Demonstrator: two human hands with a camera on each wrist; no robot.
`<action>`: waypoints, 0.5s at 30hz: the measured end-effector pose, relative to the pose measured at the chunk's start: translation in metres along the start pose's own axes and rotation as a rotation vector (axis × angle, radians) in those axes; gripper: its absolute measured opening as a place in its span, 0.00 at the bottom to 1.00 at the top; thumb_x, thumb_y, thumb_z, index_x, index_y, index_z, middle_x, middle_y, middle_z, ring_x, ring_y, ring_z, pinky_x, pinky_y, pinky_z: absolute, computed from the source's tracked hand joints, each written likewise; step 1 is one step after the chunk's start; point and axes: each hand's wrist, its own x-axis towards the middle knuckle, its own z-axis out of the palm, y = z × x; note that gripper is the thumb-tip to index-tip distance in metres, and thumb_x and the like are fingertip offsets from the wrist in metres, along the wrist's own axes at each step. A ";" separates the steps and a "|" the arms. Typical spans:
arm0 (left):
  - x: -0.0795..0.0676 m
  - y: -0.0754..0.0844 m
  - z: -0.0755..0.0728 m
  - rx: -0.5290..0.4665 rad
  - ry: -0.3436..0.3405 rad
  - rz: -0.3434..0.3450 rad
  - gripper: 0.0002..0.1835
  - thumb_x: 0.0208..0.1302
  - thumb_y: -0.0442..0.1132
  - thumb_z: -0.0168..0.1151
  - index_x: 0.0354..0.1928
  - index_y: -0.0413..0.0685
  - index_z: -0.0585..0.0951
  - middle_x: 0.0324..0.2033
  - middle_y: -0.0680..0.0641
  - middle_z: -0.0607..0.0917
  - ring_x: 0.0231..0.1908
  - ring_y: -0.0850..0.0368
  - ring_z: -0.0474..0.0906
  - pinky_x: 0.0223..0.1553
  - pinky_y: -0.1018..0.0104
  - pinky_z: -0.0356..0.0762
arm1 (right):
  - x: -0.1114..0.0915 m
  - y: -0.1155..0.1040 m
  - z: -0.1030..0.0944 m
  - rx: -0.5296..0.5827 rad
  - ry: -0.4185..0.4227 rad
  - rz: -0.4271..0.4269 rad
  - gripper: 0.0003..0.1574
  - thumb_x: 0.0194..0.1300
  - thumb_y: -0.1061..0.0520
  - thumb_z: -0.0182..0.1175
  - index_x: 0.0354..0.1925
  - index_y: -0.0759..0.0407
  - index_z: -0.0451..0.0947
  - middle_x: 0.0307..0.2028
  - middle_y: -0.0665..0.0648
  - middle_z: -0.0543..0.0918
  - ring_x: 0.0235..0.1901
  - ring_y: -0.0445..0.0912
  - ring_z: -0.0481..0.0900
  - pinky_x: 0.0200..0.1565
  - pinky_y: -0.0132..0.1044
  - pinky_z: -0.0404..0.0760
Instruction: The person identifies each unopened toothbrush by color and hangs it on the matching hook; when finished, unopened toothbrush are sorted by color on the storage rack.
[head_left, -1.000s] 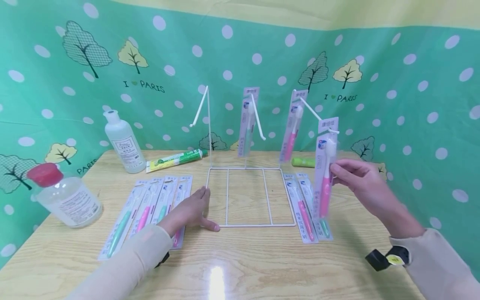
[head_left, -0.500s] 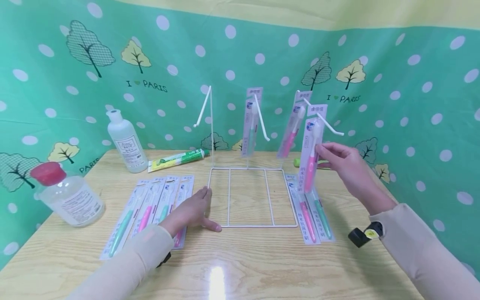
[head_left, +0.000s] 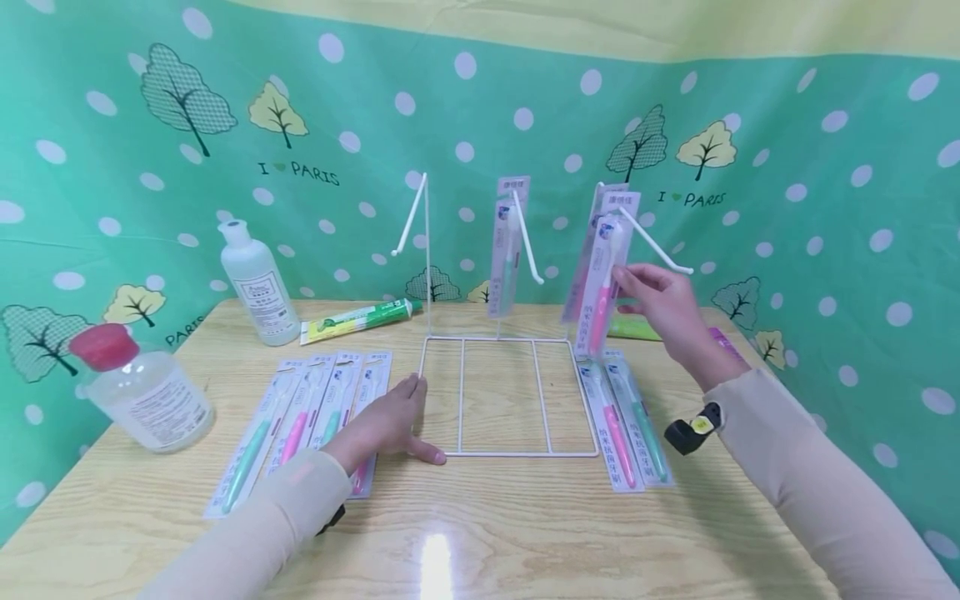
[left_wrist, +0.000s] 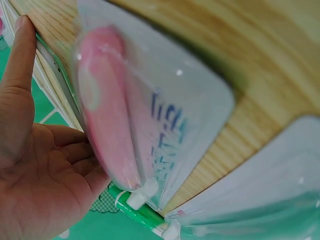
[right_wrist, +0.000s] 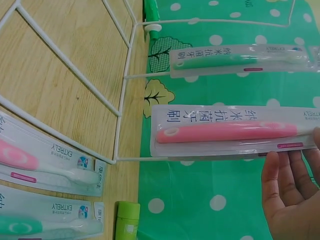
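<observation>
My right hand (head_left: 667, 308) pinches the edge of a packaged pink toothbrush (head_left: 602, 292), whose card hangs on the right hook (head_left: 658, 245) of a white wire rack (head_left: 517, 454). Another packaged pink toothbrush (head_left: 573, 287) hangs just behind, mostly covered. In the right wrist view, thumb and fingers of the right hand (right_wrist: 295, 197) meet at the edge of the pink toothbrush pack (right_wrist: 225, 131). A packaged green toothbrush (head_left: 509, 250) hangs on the middle hook; the left hook (head_left: 409, 215) is bare. My left hand (head_left: 386, 423) rests along the rack's left base bar, thumb at its front corner.
Several packaged toothbrushes (head_left: 255, 446) lie left of the rack, partly under the left forearm. Two more packs, pink (head_left: 613, 433) and green (head_left: 643, 421), lie at its right. Behind are a toothpaste tube (head_left: 360, 321), a clear bottle (head_left: 258, 283) and a red-capped bottle (head_left: 153, 400).
My right hand has moved left and back, sliding the pink toothbrush pack along the right hook from its tip toward the pack behind. The left hand has stayed at the rack's base.
</observation>
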 end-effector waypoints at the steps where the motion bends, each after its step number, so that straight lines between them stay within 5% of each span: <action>1: 0.000 0.000 0.000 0.000 -0.001 -0.001 0.67 0.32 0.68 0.67 0.68 0.33 0.48 0.67 0.33 0.47 0.67 0.40 0.43 0.65 0.51 0.48 | 0.001 0.000 0.000 -0.004 0.003 -0.002 0.32 0.59 0.41 0.57 0.53 0.61 0.72 0.47 0.58 0.78 0.44 0.46 0.78 0.45 0.39 0.79; 15: 0.000 0.002 -0.001 0.015 -0.008 -0.004 0.67 0.32 0.69 0.67 0.68 0.32 0.48 0.67 0.33 0.47 0.67 0.40 0.43 0.65 0.51 0.48 | 0.016 0.005 -0.003 -0.126 -0.009 -0.002 0.33 0.58 0.36 0.54 0.54 0.57 0.72 0.48 0.57 0.77 0.47 0.48 0.75 0.43 0.39 0.79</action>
